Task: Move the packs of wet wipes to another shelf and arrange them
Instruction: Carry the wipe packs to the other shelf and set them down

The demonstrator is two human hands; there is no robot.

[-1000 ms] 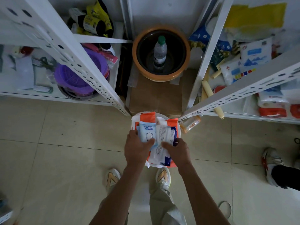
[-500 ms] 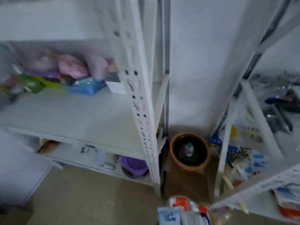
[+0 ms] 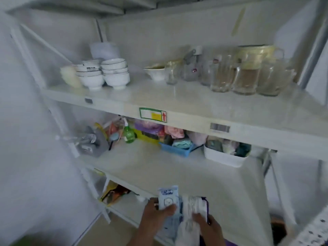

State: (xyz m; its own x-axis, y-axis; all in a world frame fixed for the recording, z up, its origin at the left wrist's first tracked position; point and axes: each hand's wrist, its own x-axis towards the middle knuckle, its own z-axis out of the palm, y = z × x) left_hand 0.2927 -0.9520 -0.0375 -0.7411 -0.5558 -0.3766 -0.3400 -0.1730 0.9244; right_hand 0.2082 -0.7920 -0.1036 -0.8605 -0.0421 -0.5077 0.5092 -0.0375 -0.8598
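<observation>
Head view: L hand (image 3: pixel 156 214) and R hand (image 3: pixel 209 226) both grip the wet wipe packs (image 3: pixel 179 208), at least 2, over the middle shelf (image 3: pixel 159 167) front edge. Front half of shelf bare; blue tray (image 3: pixel 177 150) and white bin (image 3: pixel 223 157) at back. Since 0.5 s ago camera swung up-left; hands now visible.

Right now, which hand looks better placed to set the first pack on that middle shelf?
Probably the left hand: its grip holds the blue-topped pack upright, nearest the middle shelf. The right hand supports the other packs.
</observation>
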